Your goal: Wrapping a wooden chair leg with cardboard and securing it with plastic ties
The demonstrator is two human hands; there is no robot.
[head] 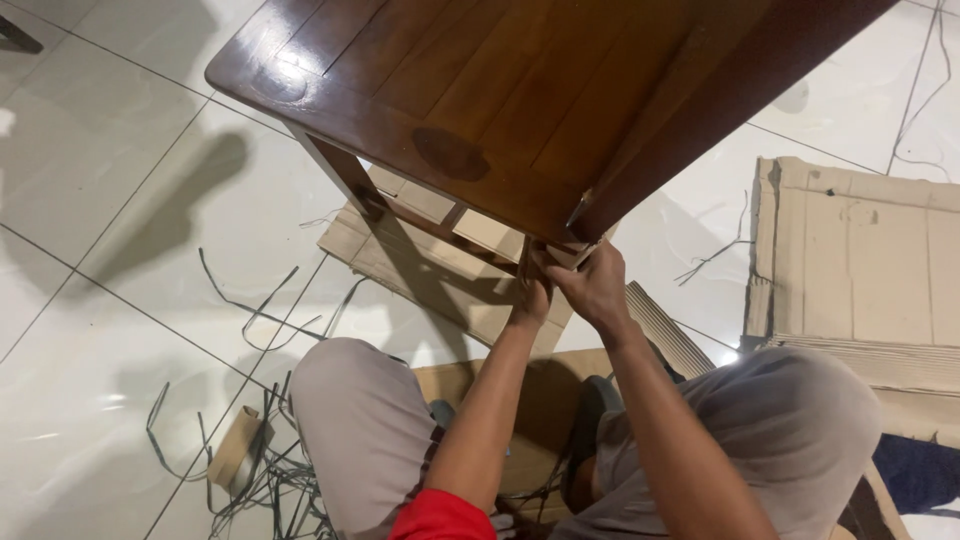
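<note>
Both hands, left hand [530, 300] and right hand [595, 290], closed on cardboard wrapping [555, 255] beneath the wooden table [470, 90] corner; unwrapping apparently underway, firmer pull likely needed.

Table [500, 90]: dark wood, glossy varnish, smooth. Floor [120, 200]: white tiles, shiny, reflective. Cardboard [860, 260]: brown, matt, corrugated edges rough. Straps [260, 310]: thin grey plastic. Trousers [800, 430]: beige cloth, matt.

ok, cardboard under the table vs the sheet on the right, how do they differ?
The cardboard under the table is mostly hidden by the wooden table and in its shadow; the cardboard sheet on the right lies fully exposed and lit. The first sits skewed, the second squarer to the view. Both lie flat on the white floor tiles.
</note>
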